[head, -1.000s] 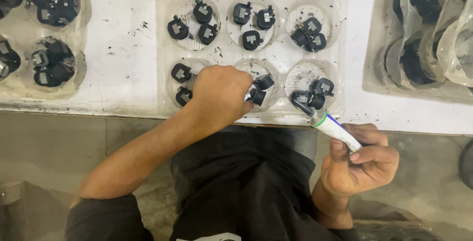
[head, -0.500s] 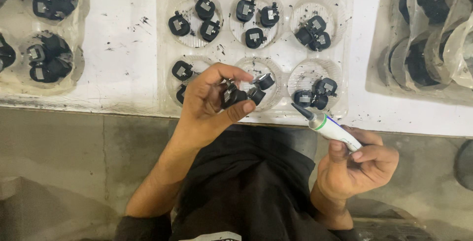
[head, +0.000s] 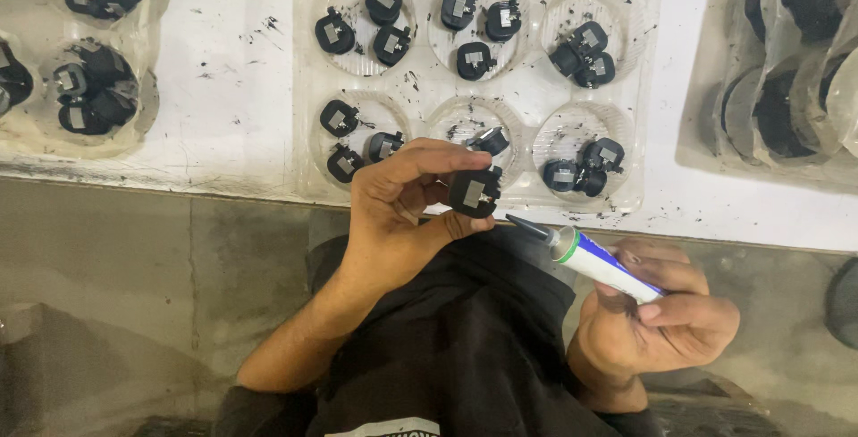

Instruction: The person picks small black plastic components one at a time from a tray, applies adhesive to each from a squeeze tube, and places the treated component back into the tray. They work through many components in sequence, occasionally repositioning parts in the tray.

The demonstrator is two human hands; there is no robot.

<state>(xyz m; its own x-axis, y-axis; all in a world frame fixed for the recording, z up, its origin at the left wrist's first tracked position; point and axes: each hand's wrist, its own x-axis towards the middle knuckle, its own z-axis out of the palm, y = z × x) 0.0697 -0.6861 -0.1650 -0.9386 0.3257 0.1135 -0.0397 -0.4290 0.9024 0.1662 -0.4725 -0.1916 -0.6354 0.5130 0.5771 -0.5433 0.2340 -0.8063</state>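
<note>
Pinching a small black part (head: pixel 474 192) between thumb and fingertips, the left hand (head: pixel 402 214) is lifting it just above the lower edge of a clear tray (head: pixel 527 106), near the middle of the frame, with its grey metal face turned toward the camera. The right hand (head: pixel 657 316), at the lower right, is gripping a tube (head: pixel 594 258) in a closed fist, and the dark nozzle is pointing up and left at the part, close to it but not yet touching. To judge by this, the step in hand is bringing nozzle and part together; the next move is calling for a steady part and a careful closing of that small gap so the tip lands on the grey face. Round pockets in the tray are holding two or three such parts each; the pocket right behind the raised part is holding only one. A second tray (head: pixel 80 53) is lying at the upper left, and stacked trays (head: pixel 786 62) are sitting at the upper right. All are resting on a white table (head: pixel 232 88) flecked with black marks. Below it, a grey floor (head: pixel 116 267) is showing around the person's dark shirt (head: pixel 447 348).
</note>
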